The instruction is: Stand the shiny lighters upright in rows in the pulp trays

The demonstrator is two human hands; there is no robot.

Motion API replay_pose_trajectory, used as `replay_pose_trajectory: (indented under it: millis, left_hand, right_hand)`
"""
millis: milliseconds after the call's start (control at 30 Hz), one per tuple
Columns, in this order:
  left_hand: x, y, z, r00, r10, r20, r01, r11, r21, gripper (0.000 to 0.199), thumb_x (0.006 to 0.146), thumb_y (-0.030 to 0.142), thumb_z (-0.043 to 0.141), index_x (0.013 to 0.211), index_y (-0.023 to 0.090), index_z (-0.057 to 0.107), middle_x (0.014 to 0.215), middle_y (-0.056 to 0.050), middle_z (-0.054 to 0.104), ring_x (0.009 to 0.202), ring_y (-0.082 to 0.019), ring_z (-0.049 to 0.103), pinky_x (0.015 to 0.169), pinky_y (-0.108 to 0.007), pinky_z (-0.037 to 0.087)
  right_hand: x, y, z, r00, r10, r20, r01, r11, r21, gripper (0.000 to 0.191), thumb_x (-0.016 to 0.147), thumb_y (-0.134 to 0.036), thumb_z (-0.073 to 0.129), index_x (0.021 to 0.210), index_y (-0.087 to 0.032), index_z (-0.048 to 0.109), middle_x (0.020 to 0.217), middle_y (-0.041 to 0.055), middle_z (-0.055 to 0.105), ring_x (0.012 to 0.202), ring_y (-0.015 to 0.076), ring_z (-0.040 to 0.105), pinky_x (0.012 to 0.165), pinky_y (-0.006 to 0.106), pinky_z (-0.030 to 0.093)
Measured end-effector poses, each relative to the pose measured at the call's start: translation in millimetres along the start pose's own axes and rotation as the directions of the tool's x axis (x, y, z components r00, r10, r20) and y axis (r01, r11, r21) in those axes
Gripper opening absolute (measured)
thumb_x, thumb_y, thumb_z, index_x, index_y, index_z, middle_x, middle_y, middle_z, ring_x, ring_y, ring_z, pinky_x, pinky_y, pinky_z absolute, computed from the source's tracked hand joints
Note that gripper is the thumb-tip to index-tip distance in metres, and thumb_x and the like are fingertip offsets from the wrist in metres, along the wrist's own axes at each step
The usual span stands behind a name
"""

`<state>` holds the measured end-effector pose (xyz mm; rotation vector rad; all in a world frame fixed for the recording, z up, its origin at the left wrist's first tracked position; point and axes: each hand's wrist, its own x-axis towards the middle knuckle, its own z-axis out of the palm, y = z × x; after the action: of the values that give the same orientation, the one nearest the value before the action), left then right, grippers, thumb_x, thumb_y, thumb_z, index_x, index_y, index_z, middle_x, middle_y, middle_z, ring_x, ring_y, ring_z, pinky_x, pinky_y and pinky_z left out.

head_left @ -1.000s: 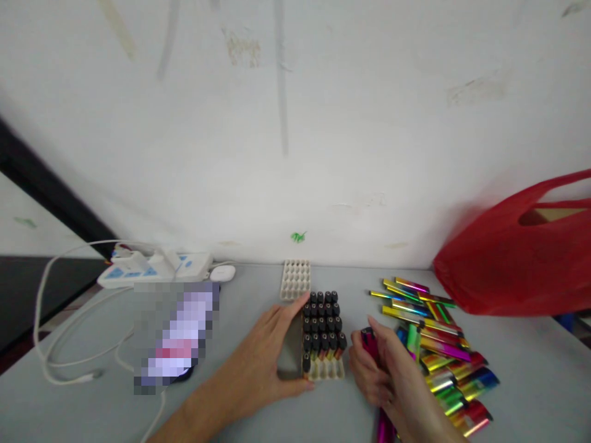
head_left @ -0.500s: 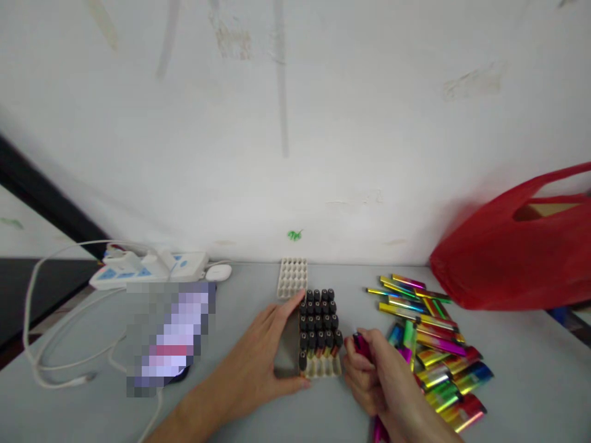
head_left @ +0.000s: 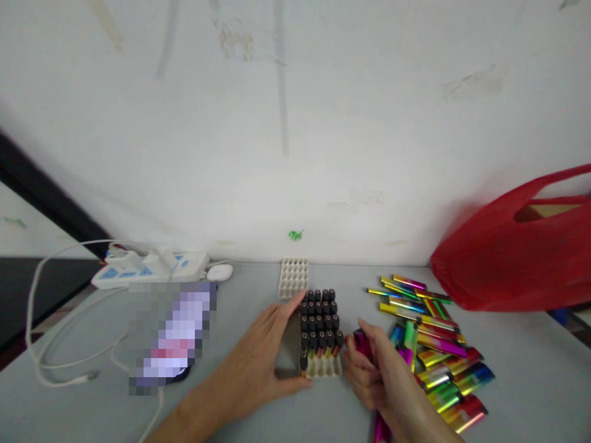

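A pale plastic tray (head_left: 325, 369) holds upright rows of black-topped lighters (head_left: 318, 322), with open slots showing in its front row. My left hand (head_left: 256, 354) spans the tray's left side, the index fingertip at the far left corner and the thumb along the front edge, holding it. Just right of the tray, my right hand (head_left: 376, 369) is closed round a magenta lighter (head_left: 362, 346) with a dark top; its thumb is raised beside that top. Another magenta piece (head_left: 382, 429) shows below the right hand. Shiny multicoloured lighters (head_left: 438, 332) lie loosely piled to the right.
A second pale tray (head_left: 293, 277) with bare slots lies near the wall. On the left are a power strip (head_left: 152, 271), white cables, a small white case (head_left: 220, 272) and a phone (head_left: 178, 335) with a blurred screen. A red bag (head_left: 512, 258) stands at the right.
My right thumb has lifted slightly off the top of the magenta lighter. The left hand and tray keep their places.
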<state>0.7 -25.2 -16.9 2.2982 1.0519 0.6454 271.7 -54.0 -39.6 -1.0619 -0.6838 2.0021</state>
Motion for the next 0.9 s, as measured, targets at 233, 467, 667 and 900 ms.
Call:
replay_pose_trajectory:
  millis: [233,467,667,900]
  left_hand:
    - [-1,-2,1.7,1.0,-0.005,-0.003,0.005,1.0,0.002,0.149,0.08,0.025,0.108,0.185,0.044,0.005,0.186,-0.012,0.039,0.168,-0.042,0.044,0.14,-0.066,0.037]
    - [-1,0,0.7,1.0,-0.004,0.004,0.004,1.0,0.01,0.151,0.079,0.023,0.108,0.184,0.047,0.002,0.186,-0.01,0.039,0.168,-0.042,0.044,0.14,-0.066,0.037]
    - [-1,0,0.3,1.0,-0.018,0.0,0.018,1.0,0.01,0.147,0.081,0.026,0.107,0.185,0.044,0.004,0.185,-0.012,0.04,0.167,-0.043,0.045,0.14,-0.066,0.038]
    - [0,0,1.3,1.0,-0.003,0.003,0.003,1.0,0.004,0.144,0.084,0.024,0.105,0.185,0.043,0.004,0.185,-0.014,0.039,0.167,-0.045,0.044,0.14,-0.068,0.038]
  right_hand:
    - [7,7,-6,0.999,0.033,0.019,-0.033,0.999,0.002,0.074,0.072,-0.095,0.071,0.058,-0.029,0.041,0.042,-0.0143,0.018,0.035,0.0069,0.006,0.031,0.023,0.008]
    - [2,7,-8,0.999,0.002,0.034,-0.003,1.0,0.028,0.074,0.08,-0.09,0.074,0.059,-0.028,0.04,0.045,-0.0128,0.023,0.037,0.0066,0.008,0.031,0.022,0.007]
    - [6,3,-9,0.993,0.013,0.114,-0.015,1.0,0.016,0.074,0.074,-0.093,0.074,0.057,-0.029,0.04,0.041,-0.014,0.019,0.034,0.0071,0.008,0.029,0.024,0.01]
    - [-8,0,3,1.0,-0.011,0.014,0.012,1.0,-0.015,0.065,0.084,-0.084,0.068,0.059,-0.029,0.041,0.045,-0.0126,0.019,0.041,0.0096,0.012,0.035,0.024,0.013]
